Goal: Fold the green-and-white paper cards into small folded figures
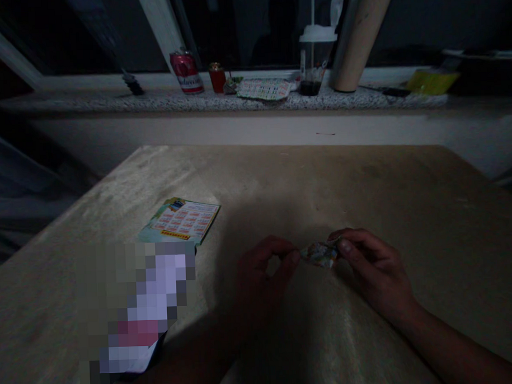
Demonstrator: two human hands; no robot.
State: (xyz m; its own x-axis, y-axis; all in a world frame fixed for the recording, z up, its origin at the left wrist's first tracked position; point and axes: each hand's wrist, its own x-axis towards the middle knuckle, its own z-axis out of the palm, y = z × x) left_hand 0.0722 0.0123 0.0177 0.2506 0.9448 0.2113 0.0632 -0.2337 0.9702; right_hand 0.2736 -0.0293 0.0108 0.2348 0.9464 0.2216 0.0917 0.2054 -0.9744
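Observation:
Between my two hands is a small folded piece of printed, colourful paper, held just above the table. My left hand pinches its left tip between thumb and forefinger. On the right end, the thumb and fingers of my right hand are closed. The lower part of the paper is dark, so its exact folds cannot be made out. Left of my left hand lies a stack of flat printed sheets with rows of small red and white boxes.
A lit, blurred-out phone-like device lies on the table, near my left forearm. On the granite sill stand a red can, an orange-red jar, a folded printed paper, a lidded cup and a cardboard tube.

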